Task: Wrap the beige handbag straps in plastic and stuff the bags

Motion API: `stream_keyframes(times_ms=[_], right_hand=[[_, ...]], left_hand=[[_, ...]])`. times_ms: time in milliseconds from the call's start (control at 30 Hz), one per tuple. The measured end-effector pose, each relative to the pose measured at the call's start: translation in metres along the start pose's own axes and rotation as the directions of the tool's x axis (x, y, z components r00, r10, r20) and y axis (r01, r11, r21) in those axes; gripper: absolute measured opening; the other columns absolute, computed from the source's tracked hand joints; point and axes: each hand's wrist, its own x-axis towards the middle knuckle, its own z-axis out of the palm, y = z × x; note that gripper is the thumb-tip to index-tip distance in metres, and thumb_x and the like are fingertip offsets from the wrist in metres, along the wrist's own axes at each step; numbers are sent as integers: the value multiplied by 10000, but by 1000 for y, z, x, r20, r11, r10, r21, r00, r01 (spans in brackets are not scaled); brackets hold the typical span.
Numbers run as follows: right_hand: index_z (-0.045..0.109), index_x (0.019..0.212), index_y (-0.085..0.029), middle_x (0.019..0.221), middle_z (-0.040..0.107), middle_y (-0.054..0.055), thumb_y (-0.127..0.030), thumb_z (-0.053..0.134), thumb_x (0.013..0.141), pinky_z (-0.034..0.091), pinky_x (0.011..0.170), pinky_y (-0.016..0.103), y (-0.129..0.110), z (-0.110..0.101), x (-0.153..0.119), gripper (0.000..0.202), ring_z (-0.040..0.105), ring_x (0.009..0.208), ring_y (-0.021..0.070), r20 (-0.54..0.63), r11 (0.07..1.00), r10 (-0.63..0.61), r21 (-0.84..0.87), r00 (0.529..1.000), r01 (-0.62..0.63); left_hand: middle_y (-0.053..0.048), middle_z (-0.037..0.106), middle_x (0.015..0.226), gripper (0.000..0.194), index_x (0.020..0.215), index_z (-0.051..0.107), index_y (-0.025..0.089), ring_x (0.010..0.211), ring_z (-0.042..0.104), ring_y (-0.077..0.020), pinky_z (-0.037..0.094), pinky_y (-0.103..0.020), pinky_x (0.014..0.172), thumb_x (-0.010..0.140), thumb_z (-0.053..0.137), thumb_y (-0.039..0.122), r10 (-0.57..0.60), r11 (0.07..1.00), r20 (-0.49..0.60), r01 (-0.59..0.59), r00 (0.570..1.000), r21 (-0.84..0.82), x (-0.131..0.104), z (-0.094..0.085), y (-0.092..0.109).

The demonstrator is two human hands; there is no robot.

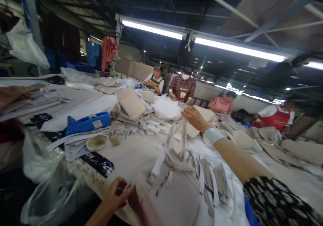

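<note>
**Matt cloth beside glossy plastic**

By the near edge of your table (94,176), the beige bag (178,199) looks smooth and matt; you cannot tell cloth from imitation leather. Its zipper pull (172,169) gleams like metal, though blurred. Towards the left edge, your tape dispenser (87,123) is smooth, slightly shiny blue plastic. Below that edge, your clear bag (57,200) is thin, glossy, crinkled plastic. Your right sleeve (277,199) is soft printed cloth.
</note>
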Motion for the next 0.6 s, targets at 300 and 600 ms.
stream_keyframes(times_ms=[300, 600], right_hand=[[460, 1389, -142, 1308, 481, 212, -38, 493, 756, 393, 973, 492, -77, 76, -144, 642, 452, 1207, 347, 146, 804, 557, 152, 818, -575], [365, 1464, -231, 1251, 604, 145, -807, 457, 753, 508, 901, 435, -246, 13, -289, 920, 600, 1139, 313, 824, -582, 565, 424, 30, -694]], left_hand=[[-113, 588, 1200, 527, 1099, 578, 213, 1202, 525, -305, 482, -451, 992, 780, 570, 632, 161, 969, 116, -180, 980, 170, 31, 2, 66], [-86, 529, 1434, 632, 1197, 659, 200, 1381, 394, -311, 297, -416, 1163, 776, 589, 665, -118, 993, 400, 111, 909, 41, 57, 30, 75]])
